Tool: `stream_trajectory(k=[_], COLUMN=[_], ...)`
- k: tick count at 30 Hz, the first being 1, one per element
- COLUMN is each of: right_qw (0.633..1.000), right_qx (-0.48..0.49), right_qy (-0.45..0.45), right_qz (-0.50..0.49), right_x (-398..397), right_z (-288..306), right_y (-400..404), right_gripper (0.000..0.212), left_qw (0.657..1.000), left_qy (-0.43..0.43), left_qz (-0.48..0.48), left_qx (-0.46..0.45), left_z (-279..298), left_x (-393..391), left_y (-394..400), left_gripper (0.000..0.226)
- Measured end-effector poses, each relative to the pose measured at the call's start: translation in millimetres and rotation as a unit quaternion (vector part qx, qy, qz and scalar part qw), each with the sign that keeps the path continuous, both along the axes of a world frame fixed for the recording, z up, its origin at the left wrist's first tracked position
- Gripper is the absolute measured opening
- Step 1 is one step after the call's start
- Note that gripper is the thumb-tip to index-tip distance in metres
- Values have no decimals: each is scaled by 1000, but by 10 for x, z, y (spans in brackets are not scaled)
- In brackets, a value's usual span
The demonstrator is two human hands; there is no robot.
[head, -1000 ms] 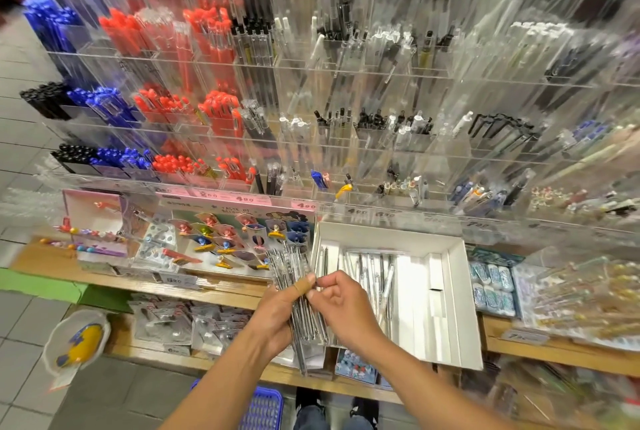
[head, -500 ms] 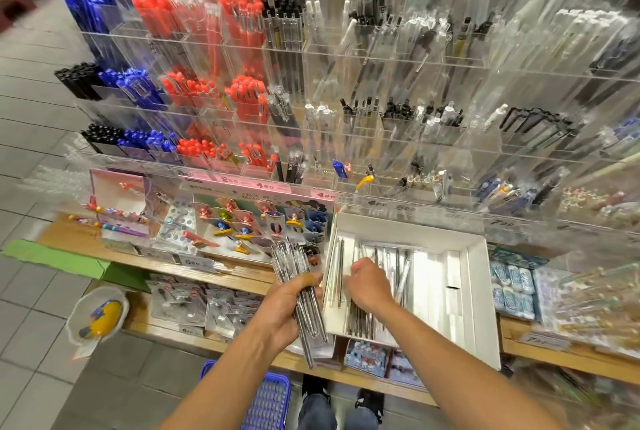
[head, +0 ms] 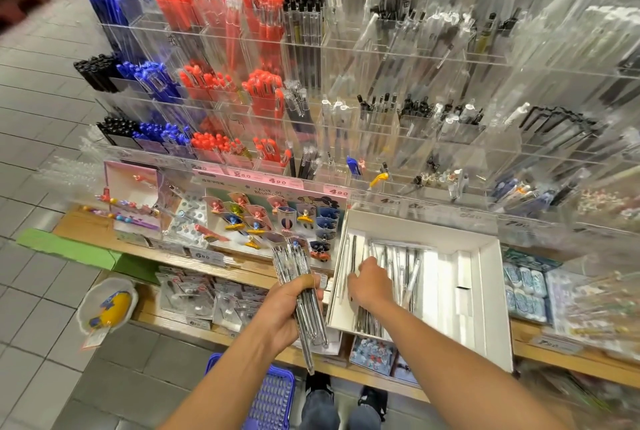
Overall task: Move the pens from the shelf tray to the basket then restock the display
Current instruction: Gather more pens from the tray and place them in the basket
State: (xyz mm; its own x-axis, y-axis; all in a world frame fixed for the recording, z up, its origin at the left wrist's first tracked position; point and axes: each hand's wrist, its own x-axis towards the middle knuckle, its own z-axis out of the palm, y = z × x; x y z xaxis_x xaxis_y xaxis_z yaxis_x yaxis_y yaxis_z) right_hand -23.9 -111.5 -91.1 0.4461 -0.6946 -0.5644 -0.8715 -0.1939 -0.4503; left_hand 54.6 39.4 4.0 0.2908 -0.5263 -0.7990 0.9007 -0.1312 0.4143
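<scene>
A white shelf tray (head: 485,291) sits on the wooden shelf and holds several clear pens (head: 401,267) lying lengthwise. My left hand (head: 287,308) grips a bundle of clear pens (head: 298,270), held upright just left of the tray. My right hand (head: 372,286) reaches into the tray's left half, fingers down among the pens; whether it holds one is hidden. A blue basket (head: 273,398) stands on the floor below my left forearm, partly hidden by it.
A tiered clear acrylic display (head: 346,100) with blue, red, black and clear pens rises behind the tray. Character clips on a card (head: 270,221) and packaged goods (head: 207,301) fill the shelves at left. A yellow toy in a pouch (head: 107,308) hangs at the shelf's left end.
My right hand left the bundle and moved right into the tray among the pens. My left hand kept hold of the bundle. The view shifted nearer to the shelf.
</scene>
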Motion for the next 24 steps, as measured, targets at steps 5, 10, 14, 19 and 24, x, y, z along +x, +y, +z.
stream_trajectory(k=[5, 10, 14, 19, 24], right_qw=[999, 993, 968, 905, 949], right_qx=[25, 48, 141, 281, 104], right_qy=[26, -97, -194, -314, -291], right_qz=[-21, -37, -76, -57, 60], right_x=[-55, -261, -469, -661, -557], right_z=[38, 60, 298, 728, 1123], right_y=[-66, -37, -145, -283, -252], right_gripper=[53, 28, 20, 37, 21], left_qw=[1000, 1000, 1000, 999, 996], left_qy=[-4, -10, -17, -38, -43], left_qz=[-4, -6, 0, 22, 79], left_qx=[0, 1, -1, -4, -17], left_z=[7, -11, -37, 43, 197], left_x=[-13, 2, 14, -32, -214], left_y=[14, 82, 156, 244, 455], left_gripper=[29, 30, 33, 36, 22])
